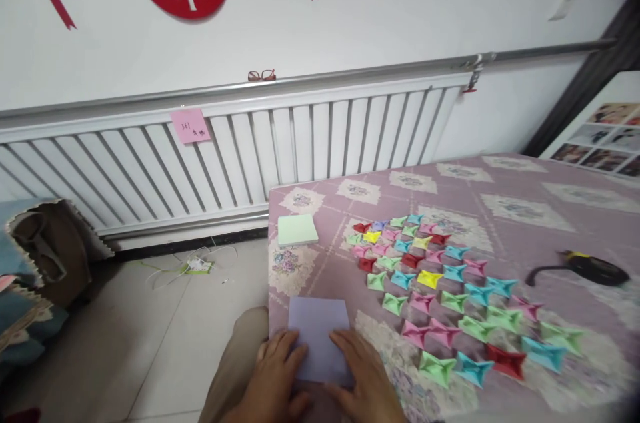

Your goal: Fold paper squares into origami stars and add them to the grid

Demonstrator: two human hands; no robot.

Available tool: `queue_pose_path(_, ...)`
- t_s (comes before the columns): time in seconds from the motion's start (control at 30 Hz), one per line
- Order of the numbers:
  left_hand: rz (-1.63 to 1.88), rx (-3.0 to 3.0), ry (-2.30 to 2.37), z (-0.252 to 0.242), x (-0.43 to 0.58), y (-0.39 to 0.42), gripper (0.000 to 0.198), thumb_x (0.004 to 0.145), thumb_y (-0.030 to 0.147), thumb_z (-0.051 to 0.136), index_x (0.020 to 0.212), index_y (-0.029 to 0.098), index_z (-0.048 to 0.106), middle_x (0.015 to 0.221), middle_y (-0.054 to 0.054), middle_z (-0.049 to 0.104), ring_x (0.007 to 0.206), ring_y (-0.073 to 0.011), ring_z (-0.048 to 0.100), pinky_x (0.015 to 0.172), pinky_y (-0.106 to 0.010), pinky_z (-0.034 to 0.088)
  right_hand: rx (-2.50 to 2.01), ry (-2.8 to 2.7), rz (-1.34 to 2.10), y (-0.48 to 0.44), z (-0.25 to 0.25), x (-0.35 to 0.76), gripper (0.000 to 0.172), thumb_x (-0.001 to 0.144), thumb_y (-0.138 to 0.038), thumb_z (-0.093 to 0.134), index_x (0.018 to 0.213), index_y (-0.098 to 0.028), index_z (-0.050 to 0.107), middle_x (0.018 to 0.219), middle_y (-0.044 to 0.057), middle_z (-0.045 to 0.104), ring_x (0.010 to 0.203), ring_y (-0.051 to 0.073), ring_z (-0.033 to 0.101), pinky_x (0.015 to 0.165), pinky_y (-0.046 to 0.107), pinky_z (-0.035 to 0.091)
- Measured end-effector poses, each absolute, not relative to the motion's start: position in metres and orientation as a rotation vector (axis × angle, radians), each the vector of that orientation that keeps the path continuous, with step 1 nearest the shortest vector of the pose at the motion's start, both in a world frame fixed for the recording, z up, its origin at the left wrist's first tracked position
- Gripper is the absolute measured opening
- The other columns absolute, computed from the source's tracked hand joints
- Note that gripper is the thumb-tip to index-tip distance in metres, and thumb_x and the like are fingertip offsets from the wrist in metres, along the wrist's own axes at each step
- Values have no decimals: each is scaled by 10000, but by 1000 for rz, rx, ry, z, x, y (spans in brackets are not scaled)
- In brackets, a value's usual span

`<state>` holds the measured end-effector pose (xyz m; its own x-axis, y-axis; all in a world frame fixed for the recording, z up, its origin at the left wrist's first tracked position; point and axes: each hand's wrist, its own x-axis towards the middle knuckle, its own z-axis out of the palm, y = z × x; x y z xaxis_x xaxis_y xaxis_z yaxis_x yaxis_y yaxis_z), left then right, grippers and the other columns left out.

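A square of purple paper point(319, 323) lies at the near left corner of the cloth-covered table. My left hand point(277, 373) rests along its left edge with the fingertips on the paper and the thumb apart. On the opposite edge, my right hand point(367, 373) touches the sheet, fingers stretched out and thumb near the lower edge. Both hands look open, with the paper flat between them. Several small folded paper shapes, among them a yellow one point(430, 278) and a red one point(506, 361), stand in rows to the right.
A pale green paper stack point(297, 229) lies at the table's left edge. A black object with a strap point(597, 268) is at the far right. Behind the table runs a white radiator point(310, 136), bearing a pink note point(190, 126). Glasses point(261, 75) sit on the pipe above.
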<state>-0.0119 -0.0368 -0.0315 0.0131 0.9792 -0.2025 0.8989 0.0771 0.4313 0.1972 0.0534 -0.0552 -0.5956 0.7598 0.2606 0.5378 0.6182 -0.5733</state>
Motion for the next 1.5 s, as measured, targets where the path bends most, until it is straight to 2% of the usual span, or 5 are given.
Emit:
queue_pose_path(0.1, 314, 1863, 1922, -31, -13, -38, 661, 733, 488, 634, 1348, 307, 472, 1488, -55, 338, 1361, -324, 242, 1096, -506, 157, -1093, -2455, 666, 48, -49, 195, 738, 604, -390, 770, 1298, -297, 537, 1381, 75, 502, 1300, 333, 401, 1078, 515, 299)
queue_pose_path(0.2, 373, 1855, 1943, -32, -12, -38, 613, 729, 467, 630, 1308, 306, 511, 1454, -56, 389, 1338, -323, 272, 1075, -509, 184, -1159, -2471, 659, 47, -43, 190, 663, 620, -354, 747, 1259, -312, 573, 1385, 56, 501, 1313, 322, 387, 1086, 512, 269)
queue_pose_path(0.43, 528, 1819, 1941, -41, -12, -41, 560, 735, 406, 607, 1281, 299, 539, 1452, -54, 393, 1332, -295, 288, 1078, -472, 170, -1199, -2429, 543, 41, -33, 184, 393, 794, -417, 598, 1163, -292, 647, 1318, 50, 568, 1277, 272, 445, 1075, 478, 310)
queue_pose_path(0.87, 495, 1808, 1956, -44, -9, -41, 559, 711, 390, 600, 1264, 329, 547, 1451, -33, 390, 1329, -281, 300, 1064, -439, 194, -1161, -2330, 359, 38, -34, 180, 304, 825, -427, 563, 1036, -257, 702, 1183, 62, 659, 1150, 256, 570, 999, 436, 439)
queue_pose_path(1.5, 392, 1957, 2005, -55, -8, -31, 551, 660, 305, 658, 1208, 317, 598, 1394, -61, 471, 1274, -295, 410, 976, -418, 388, -1186, -2330, 393, 31, -35, 191, 350, 738, -409, 662, 1059, -275, 693, 1226, 55, 638, 1177, 271, 551, 1002, 446, 420)
